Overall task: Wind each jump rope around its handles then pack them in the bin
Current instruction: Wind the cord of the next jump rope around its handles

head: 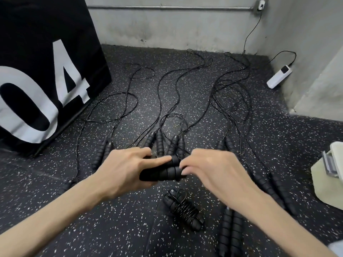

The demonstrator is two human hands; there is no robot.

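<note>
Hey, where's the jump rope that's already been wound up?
In the head view, the wound jump rope lies on the speckled floor just below the two hands, nearer the right hand, left of a pair of unwound handles.

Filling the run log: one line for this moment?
left hand: holds handles | right hand: at handle ends | wound rope: on floor

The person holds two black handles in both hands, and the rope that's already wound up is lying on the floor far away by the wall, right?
Not quite. The wound rope lies on the floor close to the person, just below the left hand and right hand, which hold the black handles. The head view shows it.
</note>
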